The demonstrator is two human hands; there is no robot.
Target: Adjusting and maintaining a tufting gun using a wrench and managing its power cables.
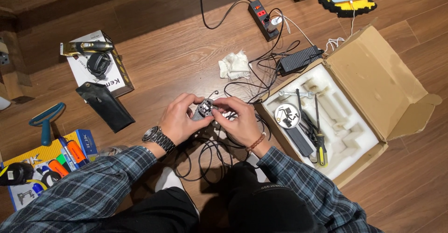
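I see a small dark gray block (204, 109) with little holes on its face. It looks like metal, but it is too small to be sure. Its long side runs from near me, on the left, up and away to the right. My left hand (179, 120) cups it from the left. My right hand (238, 118) pinches it from the right. Both hands are close together and closed on it, above black wires (205, 160) on the wood floor (177, 41).
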